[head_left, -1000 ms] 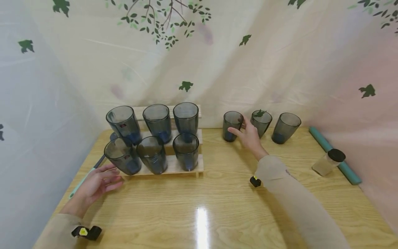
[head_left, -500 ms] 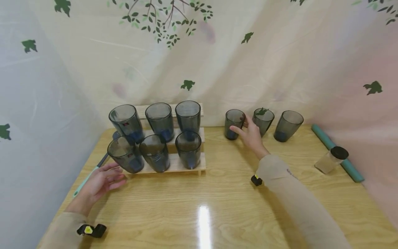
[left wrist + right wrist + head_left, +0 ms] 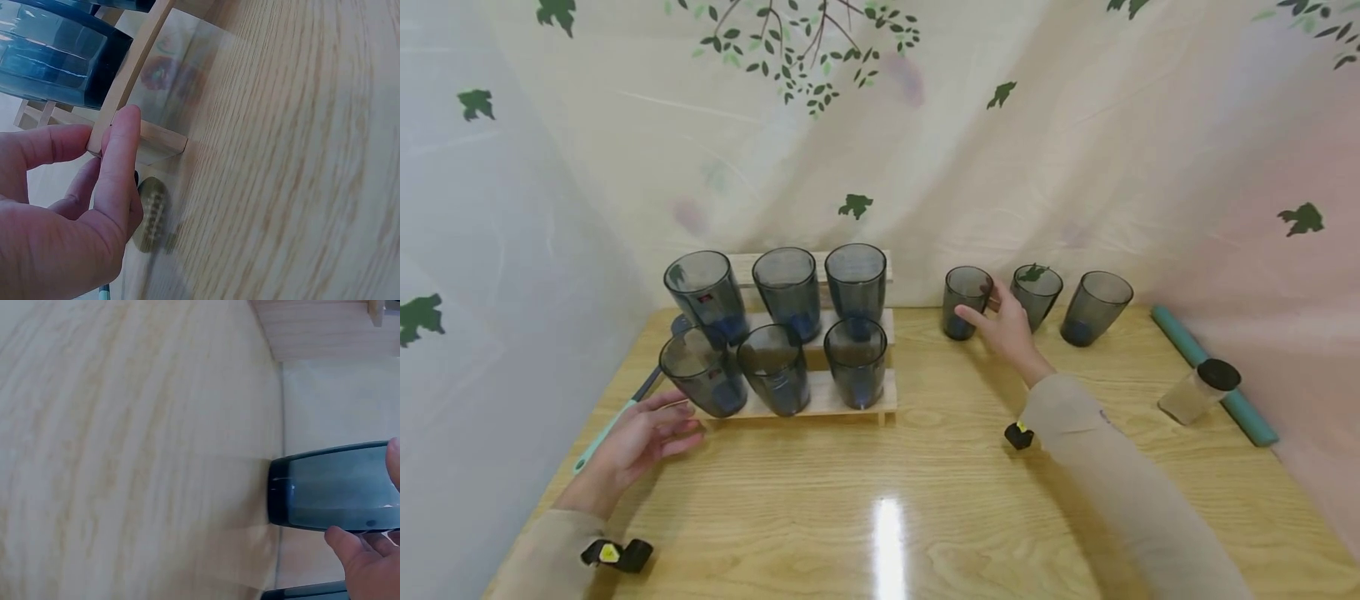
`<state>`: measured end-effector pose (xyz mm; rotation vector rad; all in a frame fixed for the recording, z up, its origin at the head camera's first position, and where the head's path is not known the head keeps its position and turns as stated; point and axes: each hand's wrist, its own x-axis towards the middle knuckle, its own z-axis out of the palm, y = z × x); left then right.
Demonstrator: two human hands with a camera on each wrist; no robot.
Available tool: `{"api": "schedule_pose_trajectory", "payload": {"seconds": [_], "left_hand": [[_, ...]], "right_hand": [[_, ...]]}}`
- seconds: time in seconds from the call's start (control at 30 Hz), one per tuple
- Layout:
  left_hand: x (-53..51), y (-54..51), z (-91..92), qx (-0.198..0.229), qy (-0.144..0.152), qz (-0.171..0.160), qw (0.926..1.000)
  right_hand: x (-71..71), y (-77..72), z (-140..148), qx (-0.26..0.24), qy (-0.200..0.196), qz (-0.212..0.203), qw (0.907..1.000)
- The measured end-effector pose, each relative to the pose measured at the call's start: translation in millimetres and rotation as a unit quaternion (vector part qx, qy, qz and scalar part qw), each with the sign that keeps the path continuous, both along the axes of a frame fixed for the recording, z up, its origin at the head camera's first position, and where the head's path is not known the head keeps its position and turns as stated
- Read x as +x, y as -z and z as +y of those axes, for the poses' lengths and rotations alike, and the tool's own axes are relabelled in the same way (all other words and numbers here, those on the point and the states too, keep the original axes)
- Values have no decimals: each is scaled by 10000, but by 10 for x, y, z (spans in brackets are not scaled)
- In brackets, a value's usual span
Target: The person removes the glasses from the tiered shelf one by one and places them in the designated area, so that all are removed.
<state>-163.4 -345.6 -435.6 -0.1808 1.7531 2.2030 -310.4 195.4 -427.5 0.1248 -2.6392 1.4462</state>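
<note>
My right hand (image 3: 1009, 327) grips a smoky blue-grey glass tumbler (image 3: 964, 310) upright on the table, thumb and fingers on opposite sides. In the right wrist view, that hand (image 3: 370, 562) lies around the upper part of the tumbler (image 3: 337, 487), partly out of frame. At the left, my left hand (image 3: 643, 440) is at the near left corner of a tiered wooden rack (image 3: 820, 400). The left wrist view has the thumb and a finger of the hand (image 3: 75, 219) pinching the end of its lower shelf strip (image 3: 136, 59). Several matching tumblers (image 3: 855, 367) lean back in two rows on the rack.
Two more tumblers (image 3: 1037, 292) stand right of my right hand, close to the back cloth (image 3: 925, 167). A jar with a black lid (image 3: 1187, 400) and a teal roll (image 3: 1247, 421) lie at the right. A mint-handled utensil (image 3: 601, 440) lies along the left edge.
</note>
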Motion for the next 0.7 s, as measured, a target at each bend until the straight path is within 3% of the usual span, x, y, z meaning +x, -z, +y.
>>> {"api": "schedule_pose_trajectory", "payload": {"seconds": [0.13,0.3,0.37,0.43,0.53,0.7], "left_hand": [[-42,4,-16,49,29,14,10000],[-136,15,-64,137,145,33,9998],[-185,15,-85,123,175,40,9998],[-236,10,-102,80,194,43,9998],[-312,-2,-123,29,213,23,9998],[-434,-9,-146,48,251,-3,9997]], "right_hand": [[3,-68,-18,99,-33,222,9997],[87,-335,-171,345,26,1458,9887],[123,-509,-285,143,-113,1792,9837],[161,-691,-420,-169,-435,1803,9825],[209,-920,-647,-717,-1091,1490,9802],[235,-1082,-976,-777,-1726,830,9784]]}}
